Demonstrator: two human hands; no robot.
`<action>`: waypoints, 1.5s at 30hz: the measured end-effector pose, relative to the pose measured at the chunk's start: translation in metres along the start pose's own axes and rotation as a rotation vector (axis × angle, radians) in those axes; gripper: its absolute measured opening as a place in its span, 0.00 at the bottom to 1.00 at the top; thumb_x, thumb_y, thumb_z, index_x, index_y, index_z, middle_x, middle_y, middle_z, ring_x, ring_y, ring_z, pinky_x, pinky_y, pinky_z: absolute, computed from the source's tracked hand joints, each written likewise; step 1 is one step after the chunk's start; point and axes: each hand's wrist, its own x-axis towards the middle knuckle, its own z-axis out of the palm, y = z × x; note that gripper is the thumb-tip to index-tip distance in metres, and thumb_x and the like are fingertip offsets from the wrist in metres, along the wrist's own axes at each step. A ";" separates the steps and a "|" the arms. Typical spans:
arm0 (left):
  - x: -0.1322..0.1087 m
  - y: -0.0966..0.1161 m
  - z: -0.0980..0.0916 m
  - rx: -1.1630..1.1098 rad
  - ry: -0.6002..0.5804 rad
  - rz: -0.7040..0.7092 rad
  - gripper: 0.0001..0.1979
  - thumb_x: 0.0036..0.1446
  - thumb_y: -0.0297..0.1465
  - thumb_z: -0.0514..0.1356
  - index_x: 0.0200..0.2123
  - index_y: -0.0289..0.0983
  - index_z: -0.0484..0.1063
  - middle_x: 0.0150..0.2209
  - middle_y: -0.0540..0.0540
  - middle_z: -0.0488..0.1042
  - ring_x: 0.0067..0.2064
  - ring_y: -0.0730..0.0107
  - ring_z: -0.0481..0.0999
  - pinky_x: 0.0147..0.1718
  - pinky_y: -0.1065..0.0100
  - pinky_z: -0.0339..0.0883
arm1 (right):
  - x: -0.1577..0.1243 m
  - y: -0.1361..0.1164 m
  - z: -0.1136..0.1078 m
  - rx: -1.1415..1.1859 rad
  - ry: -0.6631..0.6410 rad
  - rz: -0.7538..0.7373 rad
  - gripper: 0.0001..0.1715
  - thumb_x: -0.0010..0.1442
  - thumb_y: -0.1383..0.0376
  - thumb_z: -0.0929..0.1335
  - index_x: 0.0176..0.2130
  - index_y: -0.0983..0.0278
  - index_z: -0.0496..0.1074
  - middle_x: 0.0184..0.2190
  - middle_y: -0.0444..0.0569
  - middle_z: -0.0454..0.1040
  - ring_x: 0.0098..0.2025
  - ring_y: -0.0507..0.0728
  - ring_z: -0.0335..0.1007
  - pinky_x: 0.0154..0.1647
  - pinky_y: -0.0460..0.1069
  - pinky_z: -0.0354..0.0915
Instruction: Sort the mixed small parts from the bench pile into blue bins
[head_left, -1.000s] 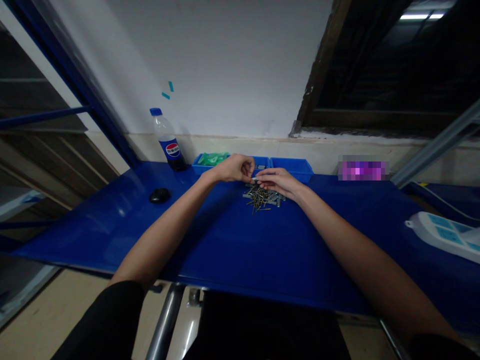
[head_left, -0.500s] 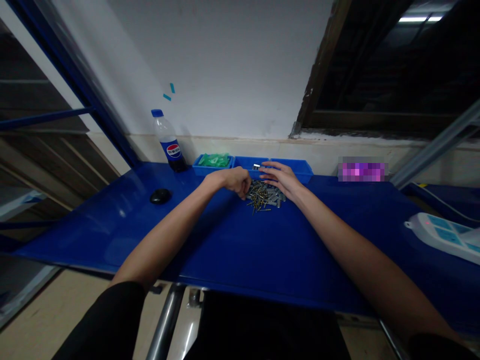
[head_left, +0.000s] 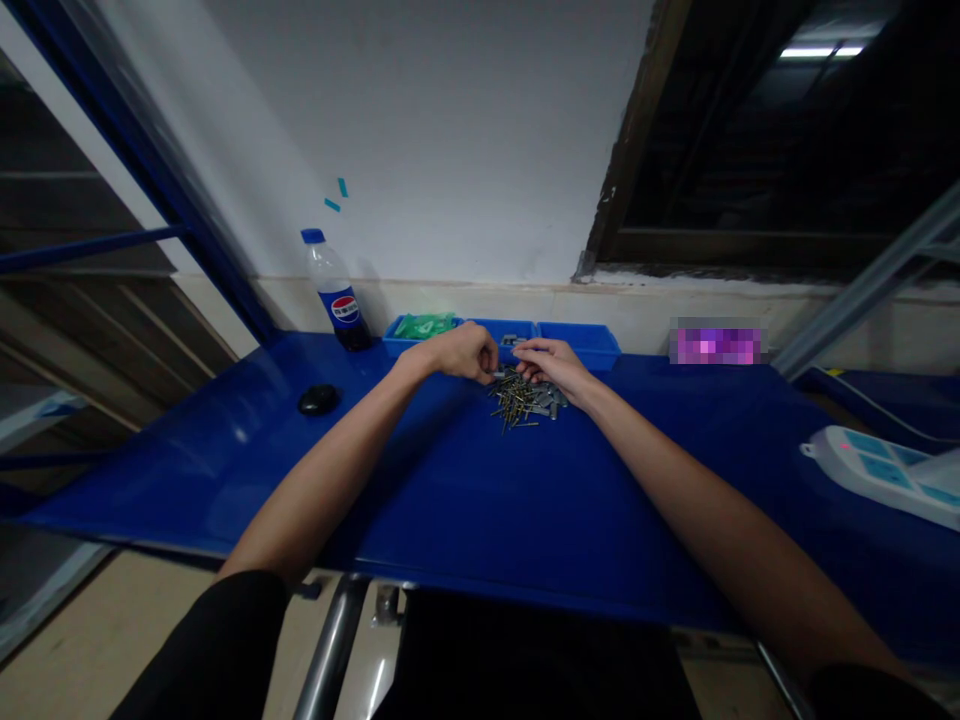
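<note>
A heap of small metal pins and grey sleeves (head_left: pixel 525 398) lies on the blue table (head_left: pixel 480 490) near its far edge. My left hand (head_left: pixel 461 352) hovers at the heap's left rear, fingers curled into a pinch on something too small to name. My right hand (head_left: pixel 551 362) rests over the heap's right rear with fingers curled down onto the parts. The two hands' fingertips almost meet above the heap. Behind them stands a row of blue bins (head_left: pixel 581 342); the left one holds green pieces (head_left: pixel 424 325).
A cola bottle (head_left: pixel 334 292) with a blue cap stands at the back left by the wall. A black puck-shaped object (head_left: pixel 319 400) lies on the table's left. A white device with blue panels (head_left: pixel 885 473) sits at the right edge. A dark window opening is up right.
My right hand, reaching to the middle bin half a second ago, has drawn back onto the heap with fingers curled. My left hand rose slightly toward it. The view shifted a little.
</note>
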 end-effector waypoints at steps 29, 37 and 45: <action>0.013 -0.014 0.025 0.265 0.024 -0.012 0.11 0.53 0.20 0.62 0.38 0.32 0.82 0.36 0.43 0.82 0.36 0.69 0.77 0.37 0.70 0.65 | -0.003 -0.005 0.000 0.223 0.070 -0.116 0.20 0.55 0.64 0.76 0.48 0.62 0.79 0.47 0.53 0.84 0.44 0.57 0.81 0.50 0.52 0.73; 0.008 -0.009 0.015 -0.010 -0.039 0.000 0.09 0.53 0.28 0.68 0.38 0.32 0.82 0.32 0.45 0.83 0.33 0.71 0.81 0.35 0.73 0.68 | -0.001 -0.004 -0.003 0.210 0.057 -0.093 0.16 0.54 0.64 0.76 0.44 0.61 0.80 0.42 0.51 0.84 0.37 0.54 0.80 0.39 0.48 0.72; 0.010 -0.020 0.024 0.131 0.054 -0.005 0.11 0.52 0.24 0.64 0.39 0.34 0.84 0.32 0.44 0.83 0.33 0.70 0.80 0.33 0.73 0.67 | 0.000 -0.002 -0.006 0.145 0.080 -0.057 0.13 0.56 0.64 0.75 0.43 0.61 0.80 0.40 0.51 0.84 0.36 0.54 0.79 0.38 0.48 0.72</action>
